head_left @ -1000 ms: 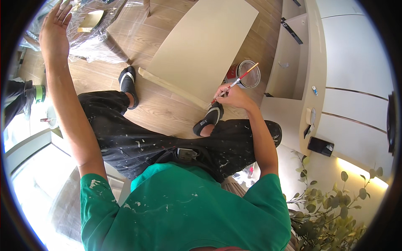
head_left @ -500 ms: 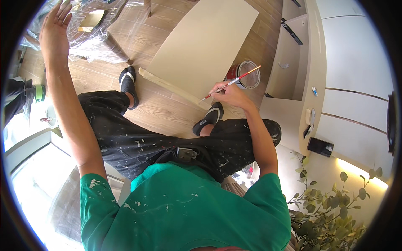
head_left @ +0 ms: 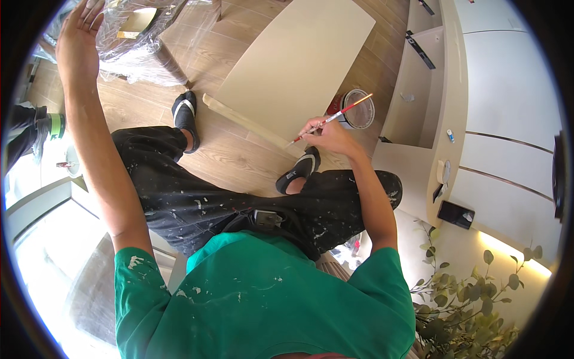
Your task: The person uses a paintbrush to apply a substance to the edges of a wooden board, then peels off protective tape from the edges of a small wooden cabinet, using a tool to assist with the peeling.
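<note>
My right hand (head_left: pixel 330 135) is closed around a thin paintbrush (head_left: pixel 353 104) with a red and yellow handle. The brush slants, its tip pointing down to the left, just above the near end of a long beige panel (head_left: pixel 299 54); whether the tip touches is unclear. A pale strip (head_left: pixel 239 119) runs along the panel's near edge. My left hand (head_left: pixel 79 42) is raised at the upper left with its fingers apart and slightly bent. Nothing shows in it, though its fingertips reach the dark rim of the picture.
A paint can (head_left: pixel 359 110) stands beyond my right hand, beside the panel. Plastic-wrapped furniture (head_left: pixel 149 63) is at the far left. On the right are a cabinet with open compartments (head_left: pixel 412 107), a phone (head_left: pixel 456 214) and a leafy plant (head_left: pixel 478 293). Another person's foot (head_left: pixel 45 125) shows at left.
The view has shifted slightly, so the panel, can and cabinet sit a little further right and lower. Both hands keep nearly the same pose, and the brush stays in my right hand.
</note>
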Demonstrator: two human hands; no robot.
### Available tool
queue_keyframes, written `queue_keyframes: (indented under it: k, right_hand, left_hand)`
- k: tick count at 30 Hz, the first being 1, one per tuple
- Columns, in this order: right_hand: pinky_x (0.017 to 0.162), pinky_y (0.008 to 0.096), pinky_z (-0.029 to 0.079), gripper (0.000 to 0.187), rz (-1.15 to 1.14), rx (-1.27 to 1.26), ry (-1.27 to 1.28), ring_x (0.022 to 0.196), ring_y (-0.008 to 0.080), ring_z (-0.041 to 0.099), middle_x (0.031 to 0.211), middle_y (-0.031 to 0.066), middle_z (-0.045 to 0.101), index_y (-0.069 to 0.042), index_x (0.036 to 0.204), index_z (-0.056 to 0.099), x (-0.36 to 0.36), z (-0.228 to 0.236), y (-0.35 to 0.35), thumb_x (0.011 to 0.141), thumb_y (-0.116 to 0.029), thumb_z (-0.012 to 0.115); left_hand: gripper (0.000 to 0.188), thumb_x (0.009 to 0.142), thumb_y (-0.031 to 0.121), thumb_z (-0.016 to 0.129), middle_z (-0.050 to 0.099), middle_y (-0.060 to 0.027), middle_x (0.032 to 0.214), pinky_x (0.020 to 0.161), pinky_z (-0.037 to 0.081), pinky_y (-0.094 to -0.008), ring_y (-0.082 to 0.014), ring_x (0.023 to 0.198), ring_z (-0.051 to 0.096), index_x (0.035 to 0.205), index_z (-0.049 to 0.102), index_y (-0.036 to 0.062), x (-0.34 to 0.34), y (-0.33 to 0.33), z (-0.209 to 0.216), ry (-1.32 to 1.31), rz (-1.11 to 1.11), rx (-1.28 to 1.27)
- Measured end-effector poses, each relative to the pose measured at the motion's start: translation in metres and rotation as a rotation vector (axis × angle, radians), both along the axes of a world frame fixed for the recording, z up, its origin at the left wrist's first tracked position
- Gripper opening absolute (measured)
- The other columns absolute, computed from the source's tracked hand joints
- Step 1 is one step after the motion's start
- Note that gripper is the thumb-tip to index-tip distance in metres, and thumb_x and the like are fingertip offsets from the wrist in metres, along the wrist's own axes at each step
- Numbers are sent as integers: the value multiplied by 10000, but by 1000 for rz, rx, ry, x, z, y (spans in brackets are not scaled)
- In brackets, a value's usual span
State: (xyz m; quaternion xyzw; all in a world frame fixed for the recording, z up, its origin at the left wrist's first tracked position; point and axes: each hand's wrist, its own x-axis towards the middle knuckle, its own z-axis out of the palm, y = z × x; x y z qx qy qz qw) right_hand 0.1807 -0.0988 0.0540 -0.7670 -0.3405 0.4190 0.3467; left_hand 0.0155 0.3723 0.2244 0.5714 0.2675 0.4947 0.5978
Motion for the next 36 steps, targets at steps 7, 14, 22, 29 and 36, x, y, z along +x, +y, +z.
queue_keyframes:
  k: [7, 14, 22, 29, 36]
  right_hand:
    - [696, 303, 521, 101, 62, 1, 5, 767, 128, 676, 815, 62, 742, -12, 880, 739, 7, -10, -20, 844, -105, 722]
    - [689, 304, 490, 105, 59, -45, -16, 763, 123, 642, 821, 60, 732, -22, 885, 749, 3, 4, -11, 853, -114, 710]
    - [668, 313, 441, 134, 60, 49, -66, 740, 132, 553, 818, 48, 682, -48, 950, 763, -2, -7, 1, 886, -154, 713]
    - [634, 307, 422, 148, 53, 96, -113, 720, 134, 515, 867, 45, 681, -64, 988, 769, -9, -18, 8, 896, -174, 730]
    - [629, 303, 429, 133, -1, 154, -68, 705, 130, 518, 874, 50, 697, -45, 965, 760, -13, -16, 12, 867, -127, 724]
  left_hand:
    - [459, 1099, 108, 337, 450, -266, 1539, 1219, 370, -417, -360, 1415, 486, 1492, 374, -127, -6, 8, -4, 0, -9, 21]
    - [456, 1083, 60, 362, 447, -270, 1538, 1222, 379, -422, -365, 1415, 485, 1499, 364, -127, -8, 15, -9, 25, -19, 68]
    - [452, 1089, 66, 361, 446, -273, 1534, 1217, 387, -424, -373, 1410, 488, 1498, 366, -128, -5, 8, -4, 24, 3, 42]
    - [439, 1094, 75, 359, 464, -263, 1523, 1203, 398, -418, -362, 1401, 501, 1481, 396, -128, -8, 10, -4, -18, -3, 25]
    - [442, 1092, 72, 355, 463, -257, 1529, 1210, 390, -415, -357, 1402, 503, 1489, 396, -118, -9, 14, -6, 27, -2, 60]
